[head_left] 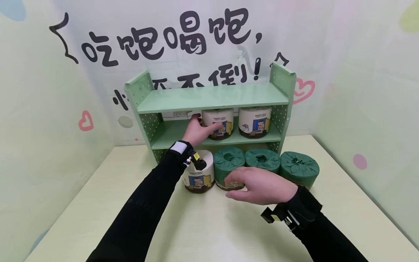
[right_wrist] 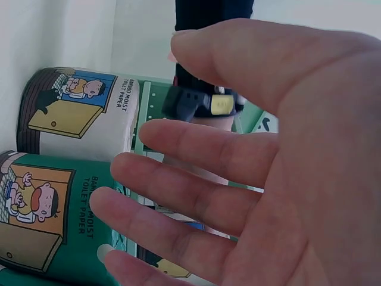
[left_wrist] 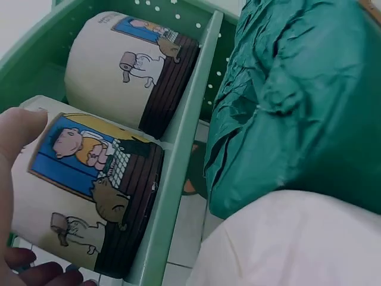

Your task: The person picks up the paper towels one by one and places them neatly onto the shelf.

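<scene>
My left hand (head_left: 198, 131) is at the white toilet paper roll (head_left: 226, 130) standing on the green rack's lower shelf. Its thumb (left_wrist: 24, 128) lies across the printed front, while the other fingers curve around the roll's left side. Another white toilet paper roll (head_left: 254, 123) stands to the right on the same shelf. My right hand (head_left: 262, 183) hovers palm inward before the front row, its fingers extended and spread with nothing between them. Near it are a green-wrapped toilet paper roll (right_wrist: 56, 238) and a white one (right_wrist: 89, 110).
The green rack (head_left: 212, 97) stands at the back of the pale table (head_left: 209, 233), against a lettered wall covering. Along its front runs a row: a white roll (head_left: 198, 174), then green rolls (head_left: 229, 160), the last (head_left: 299, 167) at the right. Side walls flank the table.
</scene>
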`<action>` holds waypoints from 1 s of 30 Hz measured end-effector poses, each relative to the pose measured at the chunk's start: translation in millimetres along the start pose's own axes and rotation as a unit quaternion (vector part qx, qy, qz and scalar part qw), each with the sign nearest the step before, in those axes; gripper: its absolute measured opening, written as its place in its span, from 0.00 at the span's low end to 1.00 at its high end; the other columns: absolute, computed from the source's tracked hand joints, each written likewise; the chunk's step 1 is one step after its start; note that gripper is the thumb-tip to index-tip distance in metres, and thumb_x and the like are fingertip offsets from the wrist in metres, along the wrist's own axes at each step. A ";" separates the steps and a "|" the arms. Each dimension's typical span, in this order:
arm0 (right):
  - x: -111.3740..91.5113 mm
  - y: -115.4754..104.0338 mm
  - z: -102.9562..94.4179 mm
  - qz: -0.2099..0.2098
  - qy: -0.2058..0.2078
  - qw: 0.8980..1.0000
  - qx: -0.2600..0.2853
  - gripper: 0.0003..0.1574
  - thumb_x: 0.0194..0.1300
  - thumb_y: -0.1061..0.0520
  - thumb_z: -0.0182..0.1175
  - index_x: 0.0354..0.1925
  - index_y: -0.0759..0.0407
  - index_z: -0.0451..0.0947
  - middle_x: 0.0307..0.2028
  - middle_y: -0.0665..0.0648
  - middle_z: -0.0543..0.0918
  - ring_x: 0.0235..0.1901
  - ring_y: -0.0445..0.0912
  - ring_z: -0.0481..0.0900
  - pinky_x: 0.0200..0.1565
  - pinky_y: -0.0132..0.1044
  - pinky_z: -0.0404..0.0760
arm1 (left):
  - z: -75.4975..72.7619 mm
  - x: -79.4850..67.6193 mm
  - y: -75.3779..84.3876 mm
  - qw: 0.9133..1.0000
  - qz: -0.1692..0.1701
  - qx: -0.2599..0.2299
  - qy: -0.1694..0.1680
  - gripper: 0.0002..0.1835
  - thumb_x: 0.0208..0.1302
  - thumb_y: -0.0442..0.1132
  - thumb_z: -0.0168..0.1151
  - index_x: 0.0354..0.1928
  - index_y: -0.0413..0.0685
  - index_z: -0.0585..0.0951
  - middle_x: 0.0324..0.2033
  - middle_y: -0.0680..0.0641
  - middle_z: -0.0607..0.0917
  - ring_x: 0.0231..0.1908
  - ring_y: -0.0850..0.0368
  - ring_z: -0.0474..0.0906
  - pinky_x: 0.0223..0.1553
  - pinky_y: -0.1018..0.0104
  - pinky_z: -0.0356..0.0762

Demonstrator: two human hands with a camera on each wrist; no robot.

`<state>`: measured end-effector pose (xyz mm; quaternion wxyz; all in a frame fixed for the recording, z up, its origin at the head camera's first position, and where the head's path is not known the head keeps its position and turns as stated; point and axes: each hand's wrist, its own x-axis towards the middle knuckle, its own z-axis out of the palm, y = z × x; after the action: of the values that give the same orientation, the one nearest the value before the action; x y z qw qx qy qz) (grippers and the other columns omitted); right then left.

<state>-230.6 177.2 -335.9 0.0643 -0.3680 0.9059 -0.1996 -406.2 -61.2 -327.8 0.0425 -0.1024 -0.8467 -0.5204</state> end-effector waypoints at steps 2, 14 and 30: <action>-0.5 0.3 0.5 0.003 0.000 1.000 0.000 0.24 0.81 0.40 0.63 0.65 0.50 0.85 0.63 0.52 0.87 0.64 0.50 0.85 0.65 0.50 0.86 | -2.6 -8.5 -0.7 1.000 -0.003 -0.011 0.004 0.56 0.72 0.62 0.72 0.88 0.47 0.53 0.84 0.37 0.63 0.82 0.40 0.64 0.80 0.46 0.70; -0.2 -1.5 4.6 0.006 0.000 1.000 -0.009 0.25 0.81 0.39 0.63 0.65 0.50 0.85 0.62 0.53 0.88 0.63 0.50 0.86 0.65 0.51 0.86 | -33.1 -61.4 -20.1 0.998 0.019 -0.059 0.024 0.48 0.74 0.59 0.71 0.85 0.49 0.61 0.83 0.42 0.66 0.82 0.42 0.64 0.79 0.43 0.71; 0.5 -3.7 4.4 0.000 0.001 1.000 -0.015 0.24 0.82 0.40 0.63 0.64 0.50 0.85 0.62 0.52 0.88 0.63 0.50 0.86 0.65 0.50 0.86 | -61.3 -116.2 -54.7 0.992 0.048 -0.101 0.051 0.39 0.76 0.48 0.72 0.81 0.43 0.66 0.79 0.41 0.72 0.80 0.44 0.68 0.82 0.46 0.67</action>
<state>-227.4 173.0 -338.4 0.0574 -0.3686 0.9089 -0.1862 -306.9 -154.6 -368.4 0.1005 -0.1200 -0.7805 -0.6053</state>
